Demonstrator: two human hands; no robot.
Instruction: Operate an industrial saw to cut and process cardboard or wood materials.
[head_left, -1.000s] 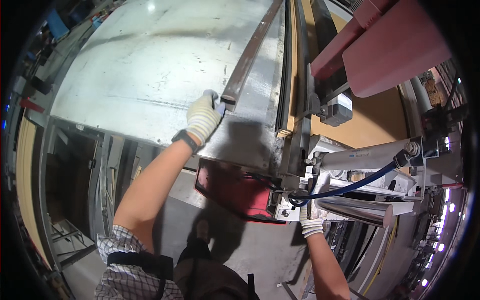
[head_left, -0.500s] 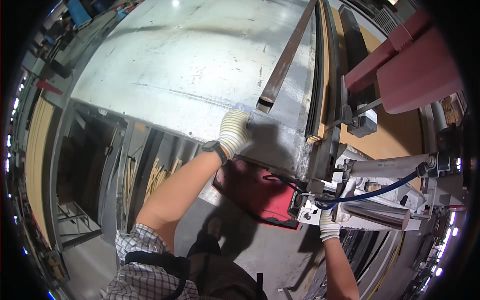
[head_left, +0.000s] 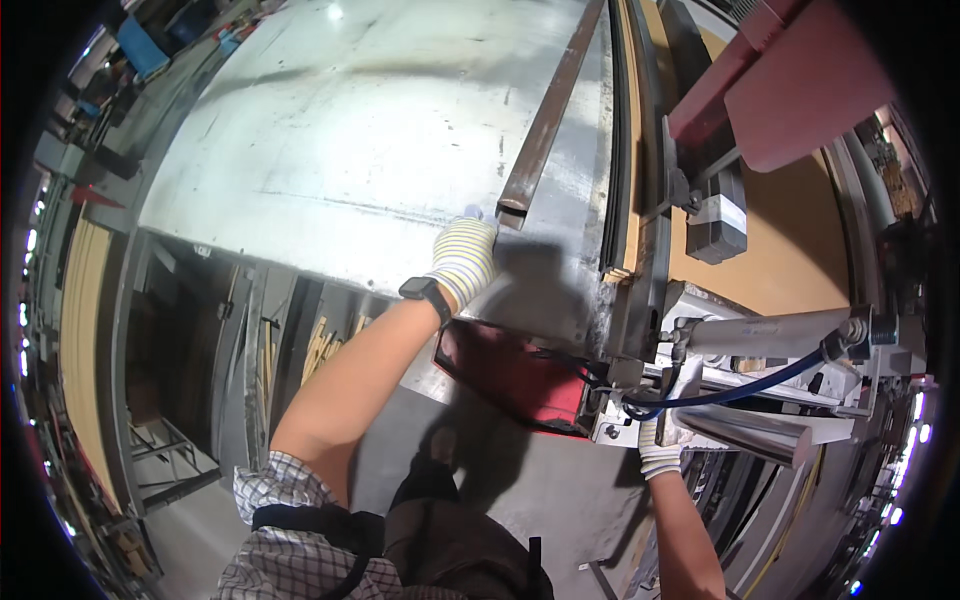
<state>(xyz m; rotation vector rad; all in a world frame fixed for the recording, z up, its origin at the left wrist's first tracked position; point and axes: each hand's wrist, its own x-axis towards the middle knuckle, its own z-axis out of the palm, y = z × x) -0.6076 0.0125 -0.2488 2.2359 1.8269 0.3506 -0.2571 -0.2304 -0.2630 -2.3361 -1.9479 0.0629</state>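
My left hand, in a white and yellow striped glove with grey fingertips, rests at the near edge of a pale metal table. Just beside it lies the near end of a long brown rectangular metal tube, whose hollow end faces me. The fingers are mostly hidden past the knuckles, so I cannot tell whether they grip anything. My right hand, gloved alike, reaches up under the machine's bracket near a silver cylinder. Its fingers are out of sight behind the metal parts.
Right of the tube run a dark metal rail and wooden strips. A red machine arm hangs over a tan board. A pneumatic cylinder with a blue hose sits near my right hand. Below the table is a red box.
The view has shifted slightly, carrying table, tube and machine a little to the left. My left hand now appears closer to the tube's end. My right hand stays at the machine.
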